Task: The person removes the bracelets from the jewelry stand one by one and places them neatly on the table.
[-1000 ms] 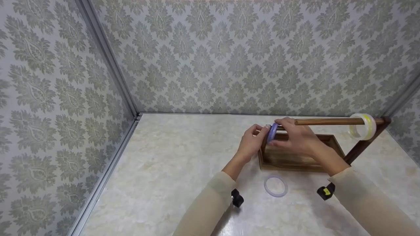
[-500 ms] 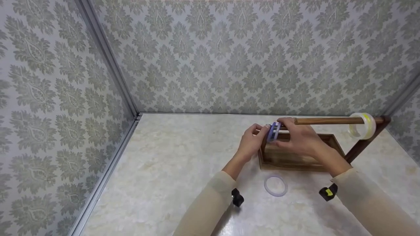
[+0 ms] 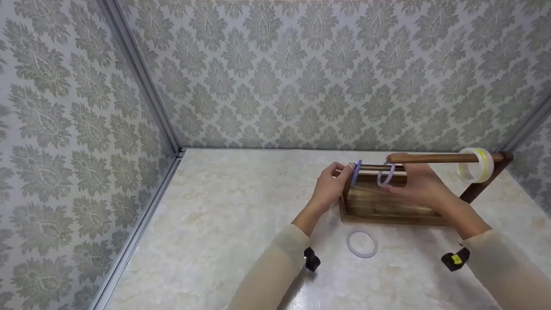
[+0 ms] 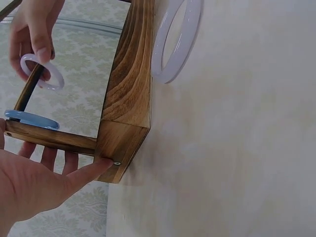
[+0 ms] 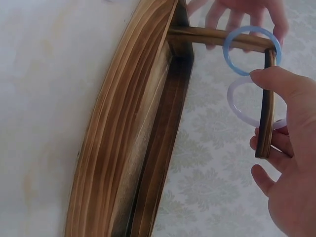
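Observation:
My left hand (image 3: 330,185) grips the left post (image 4: 54,138) of a wooden bangle stand, one finger reaching to its base in the left wrist view. A blue bangle (image 5: 228,52) hangs at the post end of the lower rod (image 3: 372,167). Farther along, toward that rod's free end, my right hand (image 3: 419,183) pinches a pale lavender bangle (image 5: 237,106) between thumb and fingers. The rod passes through this bangle in the left wrist view. Part of the right hand lies behind the higher rod (image 3: 430,159) in the head view.
Another lavender bangle (image 3: 348,245) lies flat on the marbled table (image 3: 224,224) in front of the stand's tray base (image 3: 387,220). Clear and yellowish bangles (image 3: 485,165) hang on the higher rod by the right post (image 3: 478,189). Patterned walls (image 3: 275,77) enclose the table.
My right hand has moved right along the lower rod with the lavender bangle, away from the blue one, which stays at the left post. My left hand keeps its place.

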A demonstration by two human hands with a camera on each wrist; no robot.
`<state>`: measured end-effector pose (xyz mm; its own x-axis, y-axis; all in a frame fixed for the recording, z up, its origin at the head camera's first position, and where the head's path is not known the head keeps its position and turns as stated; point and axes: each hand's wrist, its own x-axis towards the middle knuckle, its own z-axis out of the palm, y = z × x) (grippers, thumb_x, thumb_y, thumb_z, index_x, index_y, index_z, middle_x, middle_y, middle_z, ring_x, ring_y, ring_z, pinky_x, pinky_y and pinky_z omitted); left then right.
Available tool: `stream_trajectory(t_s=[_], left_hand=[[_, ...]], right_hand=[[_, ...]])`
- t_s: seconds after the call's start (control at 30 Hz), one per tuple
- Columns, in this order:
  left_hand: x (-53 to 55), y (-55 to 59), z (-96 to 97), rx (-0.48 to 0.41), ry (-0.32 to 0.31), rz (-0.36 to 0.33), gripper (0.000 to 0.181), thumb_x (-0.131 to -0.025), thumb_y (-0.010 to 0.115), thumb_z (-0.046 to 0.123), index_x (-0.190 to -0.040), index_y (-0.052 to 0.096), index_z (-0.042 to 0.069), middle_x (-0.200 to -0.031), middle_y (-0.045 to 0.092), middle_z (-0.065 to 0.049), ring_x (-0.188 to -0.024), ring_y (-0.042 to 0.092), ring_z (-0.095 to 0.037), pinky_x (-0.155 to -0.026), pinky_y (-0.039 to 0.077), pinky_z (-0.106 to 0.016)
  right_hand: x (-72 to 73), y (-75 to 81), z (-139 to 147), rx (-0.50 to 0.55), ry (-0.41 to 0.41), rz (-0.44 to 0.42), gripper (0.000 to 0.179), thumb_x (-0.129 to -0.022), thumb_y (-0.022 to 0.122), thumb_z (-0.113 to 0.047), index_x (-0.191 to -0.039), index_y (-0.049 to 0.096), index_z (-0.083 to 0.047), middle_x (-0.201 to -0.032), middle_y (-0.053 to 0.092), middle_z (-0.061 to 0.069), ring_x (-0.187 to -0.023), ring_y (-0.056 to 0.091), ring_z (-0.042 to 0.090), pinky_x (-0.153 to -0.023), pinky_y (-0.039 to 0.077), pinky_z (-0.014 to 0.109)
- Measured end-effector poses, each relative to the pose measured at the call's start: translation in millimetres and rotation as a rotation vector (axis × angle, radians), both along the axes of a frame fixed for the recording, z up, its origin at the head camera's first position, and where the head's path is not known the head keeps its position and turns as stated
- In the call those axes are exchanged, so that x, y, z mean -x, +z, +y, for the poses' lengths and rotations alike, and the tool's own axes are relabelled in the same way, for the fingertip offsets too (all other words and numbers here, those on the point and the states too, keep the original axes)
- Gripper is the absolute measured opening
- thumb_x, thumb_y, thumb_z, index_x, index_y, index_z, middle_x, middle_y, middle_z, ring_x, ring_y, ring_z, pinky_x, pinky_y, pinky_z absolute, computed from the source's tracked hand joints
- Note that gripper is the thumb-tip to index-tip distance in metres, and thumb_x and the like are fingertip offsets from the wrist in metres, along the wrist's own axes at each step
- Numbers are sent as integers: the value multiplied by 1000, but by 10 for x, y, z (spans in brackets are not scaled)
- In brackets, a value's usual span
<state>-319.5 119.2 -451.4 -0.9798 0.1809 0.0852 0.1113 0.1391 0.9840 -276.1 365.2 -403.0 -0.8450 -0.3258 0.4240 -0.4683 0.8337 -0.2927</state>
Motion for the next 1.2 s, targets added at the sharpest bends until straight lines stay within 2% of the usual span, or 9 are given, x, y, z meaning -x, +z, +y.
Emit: stream_trajectory(t_s=[0.1, 0.23, 0.47, 0.6, 0.77, 0.83, 0.93, 1.0, 1.2], left_hand=[[5, 2, 1, 6, 4, 4, 35, -102, 62, 58, -94, 67, 24, -92, 64, 2, -81, 60, -13, -69, 49, -30], [15, 13, -10, 17, 17, 5, 35, -102, 62, 58, -94, 67, 24, -94, 65, 3, -83, 60, -13, -72, 49, -31], [28, 26, -43, 30, 19, 6, 34, -102, 63, 58, -93, 66, 25, -93, 64, 3, -83, 59, -12, -71, 49, -30], [28, 21, -48, 17, 26, 14, 34, -102, 63, 57, -93, 66, 24, -92, 63, 3, -81, 58, -12, -69, 48, -30], [10, -3, -30, 13, 13, 0, 33, -103, 63, 55, -93, 65, 24, -90, 63, 3, -79, 58, -12, -67, 48, -30], [7, -2, -21, 10, 8, 4, 32, -103, 63, 55, -93, 65, 24, -90, 63, 2, -80, 58, -12, -68, 48, -30], [12, 0, -8, 12, 14, 13, 31, -103, 63, 54, -94, 65, 24, -91, 63, 3, -81, 58, -13, -69, 48, -30], [15, -3, -5, 15, 20, 15, 32, -103, 63, 54, -93, 65, 24, -90, 64, 3, -81, 59, -13, -69, 48, -30], [16, -19, 2, 8, 12, 8, 32, -102, 64, 56, -92, 65, 25, -90, 64, 4, -80, 59, -11, -67, 49, -29]], right_hand=[[-37, 9, 76, 21, -42, -38, 60, -84, 91, -29, -132, 65, -5, -107, 74, 16, -99, 71, 35, -82, 53, 53], [-64, 14, 148, 21, -79, -47, 64, -85, 91, -30, -137, 63, -4, -111, 73, 19, -103, 69, 39, -83, 53, 55], [-120, -6, 242, 37, -100, -54, 55, -85, 90, -26, -121, 62, 4, -113, 66, 26, -108, 61, 48, -84, 48, 62], [-136, -38, 284, 64, -105, -64, 64, -85, 91, -23, -131, 58, 7, -122, 61, 31, -116, 56, 51, -91, 45, 66], [-210, -109, 375, 70, -120, -111, 73, -85, 90, -18, -141, 51, 8, -131, 55, 31, -122, 53, 52, -93, 45, 66], [-239, -133, 417, 79, -119, -130, 74, -86, 90, -19, -142, 50, 6, -133, 54, 28, -120, 55, 48, -91, 47, 62], [-287, -163, 475, 83, -112, -147, 74, -87, 89, -21, -144, 49, 2, -134, 54, 23, -116, 60, 41, -87, 50, 48], [-321, -186, 504, 82, -100, -140, 73, -87, 90, -21, -144, 49, 2, -132, 56, 22, -112, 62, 38, -84, 49, 38], [-458, -244, 517, 89, -74, -92, 74, -86, 91, -18, -144, 51, 3, -128, 62, 19, -110, 63, 32, -84, 43, 25]])
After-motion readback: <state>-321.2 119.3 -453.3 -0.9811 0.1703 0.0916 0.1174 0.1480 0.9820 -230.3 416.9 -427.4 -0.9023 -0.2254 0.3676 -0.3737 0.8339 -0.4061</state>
